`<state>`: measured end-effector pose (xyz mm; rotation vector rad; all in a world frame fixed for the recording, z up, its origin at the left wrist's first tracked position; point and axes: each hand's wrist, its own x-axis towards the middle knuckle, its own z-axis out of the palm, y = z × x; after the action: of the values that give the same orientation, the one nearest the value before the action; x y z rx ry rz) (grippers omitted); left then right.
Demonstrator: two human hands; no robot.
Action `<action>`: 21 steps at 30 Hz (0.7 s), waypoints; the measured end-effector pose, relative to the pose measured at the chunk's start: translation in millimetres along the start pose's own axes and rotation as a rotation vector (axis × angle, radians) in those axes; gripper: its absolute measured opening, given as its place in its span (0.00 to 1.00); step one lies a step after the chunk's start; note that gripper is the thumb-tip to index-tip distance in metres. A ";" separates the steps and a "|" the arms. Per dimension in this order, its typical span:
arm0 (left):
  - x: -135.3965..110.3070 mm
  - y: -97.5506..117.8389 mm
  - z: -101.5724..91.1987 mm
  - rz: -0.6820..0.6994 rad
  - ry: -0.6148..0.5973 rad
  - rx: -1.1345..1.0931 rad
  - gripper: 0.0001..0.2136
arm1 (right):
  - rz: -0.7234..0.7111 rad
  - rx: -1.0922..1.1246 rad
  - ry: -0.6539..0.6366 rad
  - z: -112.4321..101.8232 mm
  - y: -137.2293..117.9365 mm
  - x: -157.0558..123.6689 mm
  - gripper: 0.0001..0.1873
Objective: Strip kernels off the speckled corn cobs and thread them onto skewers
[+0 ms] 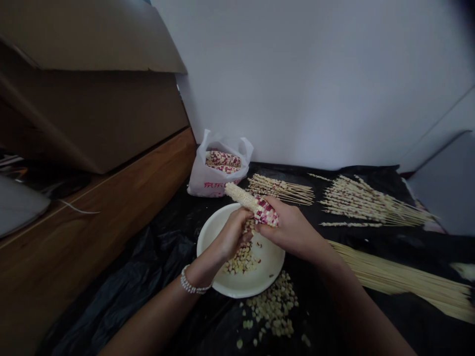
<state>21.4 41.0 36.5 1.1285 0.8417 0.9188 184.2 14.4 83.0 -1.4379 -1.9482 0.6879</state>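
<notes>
A corn cob [252, 202] with red and cream kernels is held above a white bowl [272, 282]. Its far end is bare of kernels, while the near end still carries them. My right hand [287, 222] wraps around the kernel-covered end. Against the middle of the cob, my left hand [233, 232] presses with curled fingers; part of its grip is hidden. Loose kernels [241, 261] lie in the bowl below, and more pale kernels [276, 306] are heaped on the black plastic sheet just in front of it.
Behind the bowl stands a white plastic bag [200, 178] with corn cobs inside. Sticks threaded with kernels [359, 200] lie at right, with a smaller bunch [276, 188] beside the bag. Bare thin sticks [404, 277] lie nearer. A cardboard box [111, 113] is at left.
</notes>
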 end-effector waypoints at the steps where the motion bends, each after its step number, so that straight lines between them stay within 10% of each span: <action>1: 1.2 -0.2 -0.7 0.038 0.028 0.046 0.09 | -0.012 -0.024 0.015 0.5 0.5 0.0 0.15; 10: 0.4 11.8 1.6 0.156 0.025 0.059 0.08 | -0.120 -0.242 0.151 2.4 12.7 1.6 0.22; 21: -3.7 23.6 3.3 -0.090 0.062 -0.123 0.12 | -0.186 -0.412 0.308 7.6 15.8 0.2 0.28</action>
<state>19.0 40.4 60.5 0.9527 0.8681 0.9218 188.6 18.6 66.6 -1.4656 -2.0103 -0.0266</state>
